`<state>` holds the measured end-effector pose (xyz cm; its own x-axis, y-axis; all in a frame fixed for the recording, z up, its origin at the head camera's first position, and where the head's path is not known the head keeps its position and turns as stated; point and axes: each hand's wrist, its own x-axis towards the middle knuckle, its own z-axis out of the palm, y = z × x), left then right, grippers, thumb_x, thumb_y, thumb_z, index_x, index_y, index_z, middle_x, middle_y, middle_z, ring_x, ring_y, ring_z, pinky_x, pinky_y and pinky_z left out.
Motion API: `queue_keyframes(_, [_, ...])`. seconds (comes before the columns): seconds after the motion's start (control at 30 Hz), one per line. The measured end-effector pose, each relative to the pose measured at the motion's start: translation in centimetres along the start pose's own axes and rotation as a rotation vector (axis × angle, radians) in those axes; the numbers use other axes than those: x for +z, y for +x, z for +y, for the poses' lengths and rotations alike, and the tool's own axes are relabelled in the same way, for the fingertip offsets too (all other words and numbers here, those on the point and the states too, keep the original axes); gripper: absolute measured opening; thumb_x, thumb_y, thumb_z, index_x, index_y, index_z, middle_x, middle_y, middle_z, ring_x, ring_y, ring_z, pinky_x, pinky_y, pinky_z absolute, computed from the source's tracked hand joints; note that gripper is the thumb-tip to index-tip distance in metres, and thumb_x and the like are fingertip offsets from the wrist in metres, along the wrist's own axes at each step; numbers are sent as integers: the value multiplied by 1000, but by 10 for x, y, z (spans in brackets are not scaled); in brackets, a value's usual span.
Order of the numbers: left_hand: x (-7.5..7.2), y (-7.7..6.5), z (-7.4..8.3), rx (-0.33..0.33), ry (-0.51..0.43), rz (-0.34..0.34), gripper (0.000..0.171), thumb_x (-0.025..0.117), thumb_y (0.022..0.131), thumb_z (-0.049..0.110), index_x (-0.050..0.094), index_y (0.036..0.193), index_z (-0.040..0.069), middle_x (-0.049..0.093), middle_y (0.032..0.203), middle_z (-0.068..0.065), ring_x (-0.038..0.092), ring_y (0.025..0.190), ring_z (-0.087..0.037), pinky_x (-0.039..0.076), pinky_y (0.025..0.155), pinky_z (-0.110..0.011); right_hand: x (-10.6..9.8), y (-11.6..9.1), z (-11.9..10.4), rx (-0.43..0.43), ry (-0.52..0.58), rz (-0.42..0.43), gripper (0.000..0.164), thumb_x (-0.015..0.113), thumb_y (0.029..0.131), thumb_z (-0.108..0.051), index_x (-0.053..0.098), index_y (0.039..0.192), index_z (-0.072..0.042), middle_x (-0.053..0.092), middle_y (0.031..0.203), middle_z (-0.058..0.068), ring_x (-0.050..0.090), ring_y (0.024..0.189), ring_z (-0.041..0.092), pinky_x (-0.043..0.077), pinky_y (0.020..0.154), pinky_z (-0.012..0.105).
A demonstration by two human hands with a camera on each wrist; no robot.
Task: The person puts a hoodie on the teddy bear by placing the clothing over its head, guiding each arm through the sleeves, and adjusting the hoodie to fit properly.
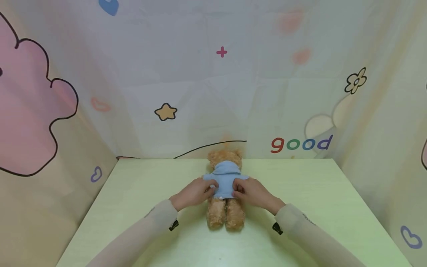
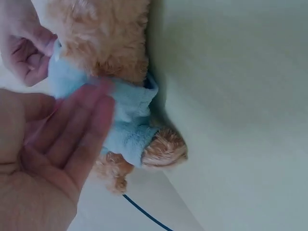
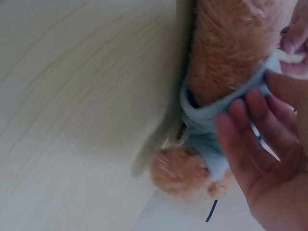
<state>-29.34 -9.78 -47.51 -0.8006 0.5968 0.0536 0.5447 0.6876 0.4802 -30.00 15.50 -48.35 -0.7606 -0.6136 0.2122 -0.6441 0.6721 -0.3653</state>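
A brown plush teddy bear [image 1: 225, 213] lies on the table, head at the far edge and legs toward me; its face does not show. It wears a light blue collared top [image 1: 225, 181]. My left hand [image 1: 195, 191] pinches the top at its left side, near the lower edge. On the opposite side, my right hand [image 1: 255, 192] pinches the cloth. The hem [image 3: 219, 106] stands away from the plush body in the right wrist view. In the left wrist view, my left fingers [image 2: 79, 137] lie against the blue cloth, partly hiding it.
The pale green table [image 1: 143, 178] extends around the bear on both sides. A printed curtain [image 1: 200, 74] hangs behind the table's far edge and along both sides. The bear's head is close to this back curtain.
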Motion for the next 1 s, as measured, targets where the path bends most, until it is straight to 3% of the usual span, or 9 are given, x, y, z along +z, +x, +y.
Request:
queue_keyframes(0.17, [-5, 21, 2, -64, 99, 142, 19, 57, 100, 25, 61, 115, 14, 58, 64, 5, 50, 49, -6, 39, 47, -23, -3, 14, 1, 190, 56, 111, 16, 68, 93, -32, 63, 100, -18, 56, 71, -5, 48, 58, 9, 39, 57, 26])
queue_keyframes(0.3, [-6, 29, -1, -92, 183, 149, 41, 66, 95, 32, 58, 131, 16, 66, 110, -5, 63, 96, -19, 54, 73, -34, -7, 24, 3, 195, 53, 55, 44, 71, 91, -31, 59, 128, -11, 62, 115, 8, 62, 102, 25, 51, 85, 41])
queue_keyframes(0.37, [-3, 31, -4, -82, 161, 115, 47, 66, 94, 33, 55, 138, 17, 57, 131, -10, 54, 121, -28, 52, 91, -41, -7, 25, 6, 158, 61, 2, 52, 70, 92, -29, 54, 136, -7, 57, 129, 13, 56, 119, 32, 47, 98, 48])
queue_keyframes(0.43, [2, 32, -8, -68, 135, 85, 45, 65, 95, 33, 56, 137, 18, 50, 140, -13, 44, 135, -33, 47, 102, -44, -6, 24, 11, 130, 76, -24, 47, 69, 92, -28, 56, 132, -6, 57, 128, 13, 56, 120, 32, 46, 100, 48])
queue_keyframes(0.6, [9, 34, -11, -31, 92, 93, 30, 67, 94, 30, 62, 119, 14, 52, 136, -13, 48, 133, -31, 45, 105, -42, -1, 20, 18, 90, 78, -8, 31, 70, 92, -29, 63, 115, -10, 60, 115, 7, 58, 109, 26, 48, 94, 45])
queue_keyframes(0.77, [8, 35, -11, -48, 73, 58, 53, 65, 95, 30, 48, 142, 10, 43, 147, -18, 58, 123, -28, 48, 100, -42, -2, 20, 19, 72, 97, -25, 46, 68, 93, -27, 57, 134, -8, 59, 116, 10, 58, 108, 27, 47, 92, 47])
queue_keyframes(0.83, [8, 37, -12, -64, 66, 44, 55, 64, 96, 31, 47, 145, 13, 39, 152, -19, 56, 126, -30, 48, 101, -43, -1, 20, 19, 62, 96, -25, 43, 67, 94, -26, 58, 132, -9, 59, 114, 9, 57, 105, 27, 47, 90, 46])
queue_keyframes(0.9, [9, 39, -12, -63, 59, 51, 46, 65, 96, 31, 54, 137, 14, 43, 147, -17, 57, 124, -30, 49, 99, -42, 0, 20, 19, 44, 97, -14, 34, 67, 93, -23, 61, 124, -9, 59, 112, 8, 57, 103, 26, 46, 89, 45])
queue_keyframes(1.0, [13, 41, -13, -36, 59, 95, 28, 69, 93, 27, 63, 117, 14, 54, 126, -10, 59, 105, -23, 49, 86, -36, 4, 21, 18, -4, 72, 23, 17, 69, 92, -18, 63, 106, -11, 59, 105, 6, 56, 97, 24, 45, 86, 42])
